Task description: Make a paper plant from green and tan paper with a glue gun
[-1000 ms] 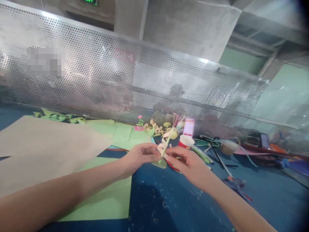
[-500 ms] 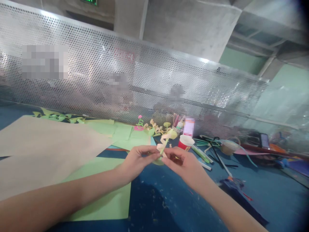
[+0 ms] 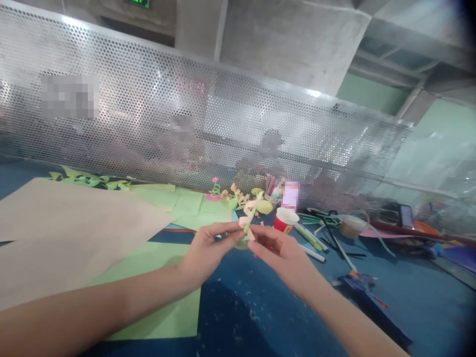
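Observation:
Between my two hands stands a small paper plant (image 3: 253, 213), with a green stem, a pale strip curling round it and a yellow-green round piece beside its top. My left hand (image 3: 208, 250) is closed, thumb and fingers pinching low on the plant. From the other side my right hand (image 3: 284, 250) has its fingertips closed at the lower end of the pale strip. A round green base (image 3: 242, 244) shows partly below the fingertips. The exact grip of each finger is hidden. Just behind my right hand is a red and white paper cup (image 3: 285, 219).
Green paper (image 3: 174, 310) and large beige sheets (image 3: 67, 223) cover the left side of the blue table (image 3: 230, 317). Markers (image 3: 310, 237), pipe cleaners and a dark blue item (image 3: 372, 302) lie at right. Behind runs a perforated metal screen (image 3: 230, 114).
The paper plant's top has shifted slightly left, and both hands have moved a little with it. Both hands keep their pinch.

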`<state>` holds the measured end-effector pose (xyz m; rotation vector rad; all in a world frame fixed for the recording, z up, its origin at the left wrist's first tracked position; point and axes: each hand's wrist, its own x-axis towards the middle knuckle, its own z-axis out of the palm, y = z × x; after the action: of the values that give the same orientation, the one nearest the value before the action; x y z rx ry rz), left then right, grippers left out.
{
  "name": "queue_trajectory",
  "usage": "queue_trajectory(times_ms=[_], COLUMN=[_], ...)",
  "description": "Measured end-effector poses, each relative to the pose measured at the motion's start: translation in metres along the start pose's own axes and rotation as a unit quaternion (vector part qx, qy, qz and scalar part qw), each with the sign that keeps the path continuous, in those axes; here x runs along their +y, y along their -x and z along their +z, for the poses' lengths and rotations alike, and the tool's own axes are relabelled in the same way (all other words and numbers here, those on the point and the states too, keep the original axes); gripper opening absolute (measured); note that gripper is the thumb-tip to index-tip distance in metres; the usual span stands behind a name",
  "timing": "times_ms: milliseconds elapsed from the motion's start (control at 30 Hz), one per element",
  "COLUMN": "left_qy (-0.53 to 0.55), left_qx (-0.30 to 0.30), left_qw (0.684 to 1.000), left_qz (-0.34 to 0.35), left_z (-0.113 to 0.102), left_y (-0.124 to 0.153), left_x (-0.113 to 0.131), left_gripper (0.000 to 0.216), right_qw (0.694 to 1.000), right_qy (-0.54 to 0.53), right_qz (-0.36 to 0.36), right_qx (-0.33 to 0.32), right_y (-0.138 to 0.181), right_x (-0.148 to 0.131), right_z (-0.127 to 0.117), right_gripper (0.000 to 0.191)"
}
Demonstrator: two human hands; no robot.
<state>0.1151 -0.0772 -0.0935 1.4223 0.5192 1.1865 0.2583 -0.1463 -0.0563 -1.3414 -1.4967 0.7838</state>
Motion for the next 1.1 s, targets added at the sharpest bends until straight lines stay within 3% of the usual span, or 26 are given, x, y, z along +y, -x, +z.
queue_trajectory(times_ms=[267, 533, 800, 1100], left_qy=[0.008, 0.041, 0.046, 0.037], left_qx=[0.024, 0.018, 0.003, -0.012], left_qw=[0.999, 0.997, 0.998, 0.998], left_qz=[-0.045, -0.063, -0.051, -0.045], left_z=[0.003, 0.003, 0.004, 0.003], left_y=[0.0, 0.001, 0.001, 0.001], left_x=[0.012, 0.008, 0.013, 0.014], left_gripper=[0.02, 0.016, 0.017, 0.016], right_qw=[0.988, 0.995, 0.989, 0.991], right_qy=[-0.145, -0.069, -0.128, -0.114], right_qz=[0.04, 0.061, 0.059, 0.056], right_qx=[0.035, 0.039, 0.051, 0.047], right_y=[-0.001, 0.0, 0.001, 0.0], right_x=[0.0, 0.002, 0.002, 0.002], right_z=[0.0, 0.0, 0.001, 0.0], right_gripper=[0.03, 0.033, 0.03, 0.034])
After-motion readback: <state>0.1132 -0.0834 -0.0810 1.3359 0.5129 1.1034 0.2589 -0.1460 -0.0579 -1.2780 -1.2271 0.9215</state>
